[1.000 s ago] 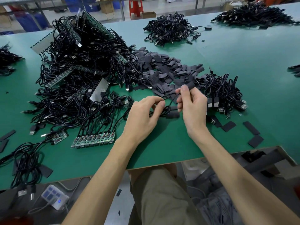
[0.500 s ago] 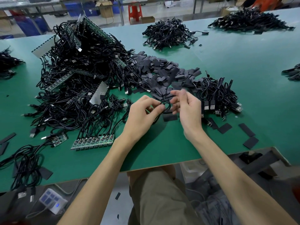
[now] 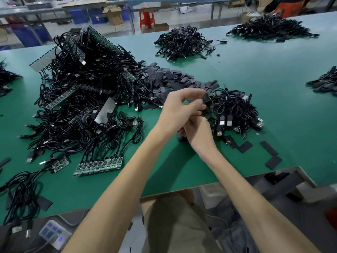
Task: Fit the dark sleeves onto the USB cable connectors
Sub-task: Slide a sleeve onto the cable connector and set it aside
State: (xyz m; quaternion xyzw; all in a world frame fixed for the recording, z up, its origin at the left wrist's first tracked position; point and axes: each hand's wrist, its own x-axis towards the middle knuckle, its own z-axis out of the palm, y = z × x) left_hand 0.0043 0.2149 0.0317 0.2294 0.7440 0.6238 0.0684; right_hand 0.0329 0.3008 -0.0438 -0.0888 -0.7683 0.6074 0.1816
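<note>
My left hand [image 3: 182,108] reaches to the right across my right hand and pinches a thin black USB cable [image 3: 209,101] at the edge of a small cable pile [image 3: 235,110]. Below it, my right hand [image 3: 197,134] lies partly hidden under the left wrist. Its fingers curl round a dark cable end [image 3: 180,137], which I can barely see. A heap of flat dark sleeves [image 3: 175,79] lies just behind both hands. Three loose sleeves [image 3: 244,147] lie on the green mat to the right.
A big tangle of black cables with green circuit-board strips [image 3: 87,92] fills the left of the table [image 3: 273,73]. One board strip [image 3: 98,166] lies near the front edge. More cable piles sit at the back [image 3: 184,42] and far right [image 3: 324,82].
Both hands have moved right and away from me toward the small cable pile. My left hand has crossed over the right, which had been beside it.
</note>
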